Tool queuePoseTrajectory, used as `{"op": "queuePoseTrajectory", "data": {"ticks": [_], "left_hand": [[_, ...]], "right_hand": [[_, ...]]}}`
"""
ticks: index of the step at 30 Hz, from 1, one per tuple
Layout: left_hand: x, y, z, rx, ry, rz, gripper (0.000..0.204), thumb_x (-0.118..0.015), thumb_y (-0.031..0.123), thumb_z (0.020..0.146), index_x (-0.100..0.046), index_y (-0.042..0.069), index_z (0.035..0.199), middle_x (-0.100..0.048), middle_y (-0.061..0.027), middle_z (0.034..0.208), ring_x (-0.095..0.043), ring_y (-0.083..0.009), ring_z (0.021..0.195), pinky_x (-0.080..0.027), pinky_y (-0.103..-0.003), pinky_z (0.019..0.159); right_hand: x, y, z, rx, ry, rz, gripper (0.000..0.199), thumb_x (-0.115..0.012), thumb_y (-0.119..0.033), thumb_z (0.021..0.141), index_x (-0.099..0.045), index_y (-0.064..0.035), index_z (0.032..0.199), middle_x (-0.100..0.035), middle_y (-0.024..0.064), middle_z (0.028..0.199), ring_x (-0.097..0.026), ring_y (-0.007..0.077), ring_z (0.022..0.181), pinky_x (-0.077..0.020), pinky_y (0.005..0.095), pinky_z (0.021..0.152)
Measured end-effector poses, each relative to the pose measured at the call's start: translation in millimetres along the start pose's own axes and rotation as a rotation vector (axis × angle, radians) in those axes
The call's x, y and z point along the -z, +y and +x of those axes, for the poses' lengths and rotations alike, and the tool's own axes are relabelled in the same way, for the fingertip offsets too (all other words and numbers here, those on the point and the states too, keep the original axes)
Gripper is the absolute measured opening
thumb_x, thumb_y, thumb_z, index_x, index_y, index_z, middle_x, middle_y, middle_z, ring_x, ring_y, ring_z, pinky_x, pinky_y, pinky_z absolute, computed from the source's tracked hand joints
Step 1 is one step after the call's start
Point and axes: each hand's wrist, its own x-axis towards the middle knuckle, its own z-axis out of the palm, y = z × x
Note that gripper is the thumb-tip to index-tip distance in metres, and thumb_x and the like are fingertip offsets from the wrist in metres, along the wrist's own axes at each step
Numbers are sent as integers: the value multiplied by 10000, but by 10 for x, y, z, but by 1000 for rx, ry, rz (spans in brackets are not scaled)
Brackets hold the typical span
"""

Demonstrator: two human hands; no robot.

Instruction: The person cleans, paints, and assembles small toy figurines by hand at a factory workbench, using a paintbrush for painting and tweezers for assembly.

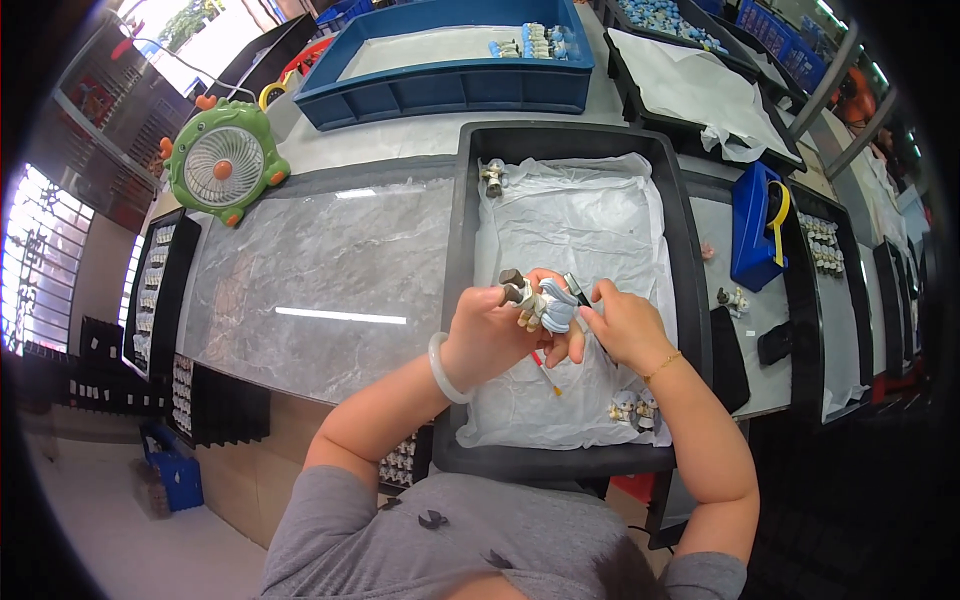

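Over a black tray (690, 350) lined with white paper, my left hand (492, 335) grips a small figurine (550, 308) with pale blue hair and dark brown boots. The figurine lies sideways, boots toward my left thumb. Close against its hair side, my right hand (632, 328) is closed on a slim dark tool (577, 290), whose exact kind I cannot make out. Below my left fingers a thin red stick with a yellowish tip (547, 376) shows against the paper. Other figurines rest in the tray: one at the far left corner (493, 178), and a few at the near right (632, 408).
A green fan (222, 165) stands at the back left on the grey marbled table (310, 270). Behind the tray is a blue bin (450, 85) with figurines. To the right are a blue tape dispenser (757, 230), a loose figurine (733, 300) and another black tray (830, 345).
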Motion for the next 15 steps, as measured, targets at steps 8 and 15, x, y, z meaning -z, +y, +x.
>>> {"op": "queuePoseTrajectory", "data": {"ticks": [8,15], "left_hand": [[9,-11,-5,-45,-80,-13,515,-431,467,712,-425,58,1024,-549,-183,751,-547,-278,683,-392,-312,581],[-58,-10,-26,-59,62,139,626,-376,602,713,-420,44,991,-491,-76,711,-475,-181,666,-346,-272,601]], "right_hand": [[-151,80,75,-78,-91,-164,315,-571,-275,786,-529,7,921,-616,187,774,-606,334,770,-467,416,681],[335,-3,-116,11,388,711,169,-550,-109,806,-551,1,934,-633,111,767,-615,148,691,-458,242,587]]}}
